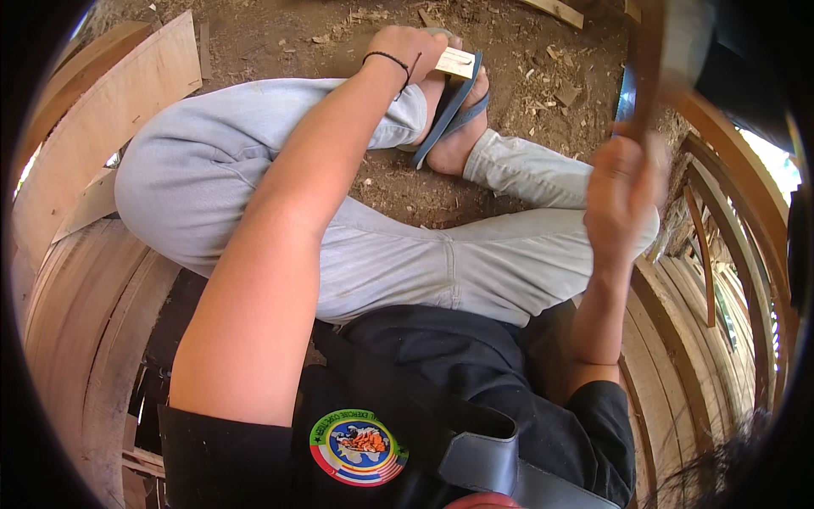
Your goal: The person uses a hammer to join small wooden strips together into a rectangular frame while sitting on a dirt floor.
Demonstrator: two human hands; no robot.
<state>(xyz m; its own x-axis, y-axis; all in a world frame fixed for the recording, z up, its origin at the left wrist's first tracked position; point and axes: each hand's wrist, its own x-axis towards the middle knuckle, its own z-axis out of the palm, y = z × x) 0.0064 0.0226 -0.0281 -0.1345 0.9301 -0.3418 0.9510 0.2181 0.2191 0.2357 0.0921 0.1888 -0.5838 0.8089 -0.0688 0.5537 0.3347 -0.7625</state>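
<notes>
My left hand [410,56], with a dark cord on its wrist, is closed around a small pale wooden block [456,63] just above my sandalled foot [458,127]. The block's end faces right and bears a dark mark. Raised at the right, my right hand [623,191] is smeared by motion but wrapped round the brown handle of a tool [648,85]. The tool points up toward the top edge; a pale, broad part beside the handle is too blurred to tell its kind.
Wood chips [564,89] litter the dirt floor. Pale boards [127,110] lean at the left, and curved wooden slats [746,212] stand at the right. A blue strip [627,95] shows beside the tool. My grey-trousered legs [398,246] are folded in front of me.
</notes>
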